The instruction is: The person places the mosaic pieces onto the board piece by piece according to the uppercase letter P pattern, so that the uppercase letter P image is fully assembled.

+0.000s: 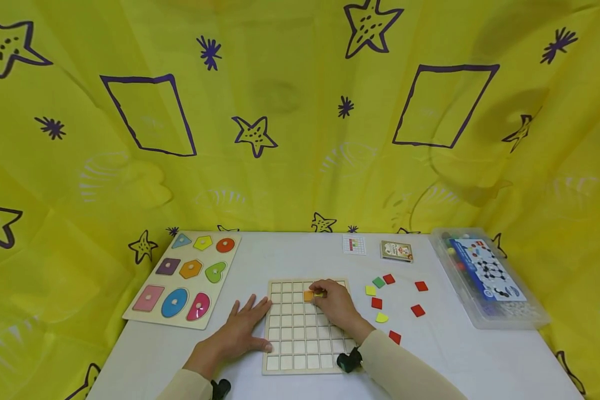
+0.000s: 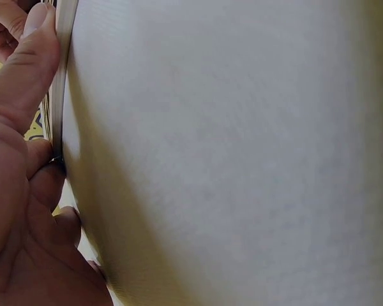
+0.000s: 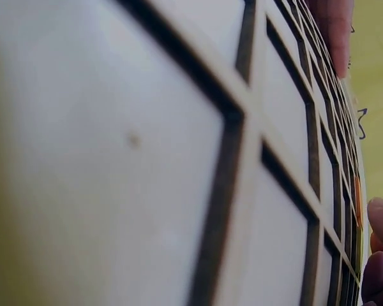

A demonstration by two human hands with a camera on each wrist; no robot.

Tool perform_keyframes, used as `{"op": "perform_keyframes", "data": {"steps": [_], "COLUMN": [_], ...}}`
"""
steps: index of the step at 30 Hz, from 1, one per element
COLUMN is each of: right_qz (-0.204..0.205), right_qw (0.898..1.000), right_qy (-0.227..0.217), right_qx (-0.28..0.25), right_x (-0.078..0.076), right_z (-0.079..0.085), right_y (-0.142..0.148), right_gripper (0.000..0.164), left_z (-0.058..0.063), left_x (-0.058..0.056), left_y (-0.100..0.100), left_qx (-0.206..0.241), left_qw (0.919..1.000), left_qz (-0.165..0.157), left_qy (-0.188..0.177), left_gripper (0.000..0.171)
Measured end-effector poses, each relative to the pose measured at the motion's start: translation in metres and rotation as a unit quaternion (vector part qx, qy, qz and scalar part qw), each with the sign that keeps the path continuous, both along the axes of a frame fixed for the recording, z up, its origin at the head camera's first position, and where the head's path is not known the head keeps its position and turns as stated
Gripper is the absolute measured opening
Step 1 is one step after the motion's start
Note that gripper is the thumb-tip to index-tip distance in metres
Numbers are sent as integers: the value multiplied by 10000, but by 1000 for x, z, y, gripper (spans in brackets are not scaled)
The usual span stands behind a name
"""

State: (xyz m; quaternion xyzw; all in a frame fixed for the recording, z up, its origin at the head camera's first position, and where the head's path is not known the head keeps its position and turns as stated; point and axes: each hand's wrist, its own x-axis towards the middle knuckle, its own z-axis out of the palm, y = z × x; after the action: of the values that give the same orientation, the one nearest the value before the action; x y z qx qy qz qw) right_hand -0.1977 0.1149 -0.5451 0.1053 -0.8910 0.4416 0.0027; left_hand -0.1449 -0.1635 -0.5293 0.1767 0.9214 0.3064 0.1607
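Observation:
A wooden grid board (image 1: 300, 334) with square cells lies on the white table. My left hand (image 1: 238, 332) rests at its left side with fingers spread; in the left wrist view the thumb (image 2: 35, 48) lies along the board's edge. Over the upper right cells, my right hand (image 1: 336, 303) has thumb and index finger bent around a small yellow tile (image 1: 320, 294), partly hidden by the fingers. An orange tile (image 1: 308, 296) sits in the cell just left of it. Low in the right wrist view, the right fingertips (image 3: 375, 274) show close beside the yellow tile (image 3: 359, 252).
Right of the board lie several loose red tiles (image 1: 376, 303), a green tile (image 1: 378, 282) and yellow pieces (image 1: 370, 290). Behind them are a small card (image 1: 354, 244) and a card box (image 1: 396, 251). A shape puzzle (image 1: 145, 282) stands left, a clear plastic case (image 1: 510, 316) right.

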Motion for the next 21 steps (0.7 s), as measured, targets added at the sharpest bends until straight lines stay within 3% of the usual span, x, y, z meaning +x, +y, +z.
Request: {"op": "perform_keyframes", "data": {"steps": [11, 21], "right_qz": [-89, -273], "right_qw": [9960, 9907], "right_qy": [-176, -439], "right_qx": [-873, -1258], "right_x": [-1, -1], "right_z": [6, 16], "right_y": [6, 19], "right_gripper": [22, 21], "left_z": [0, -1], "left_x": [0, -1], "left_y": [0, 0], "left_qx": [-30, -69], "left_qw": [10000, 9999], "left_qz": [-22, -79], "left_qy": [18, 97], "left_gripper": [105, 105]}}
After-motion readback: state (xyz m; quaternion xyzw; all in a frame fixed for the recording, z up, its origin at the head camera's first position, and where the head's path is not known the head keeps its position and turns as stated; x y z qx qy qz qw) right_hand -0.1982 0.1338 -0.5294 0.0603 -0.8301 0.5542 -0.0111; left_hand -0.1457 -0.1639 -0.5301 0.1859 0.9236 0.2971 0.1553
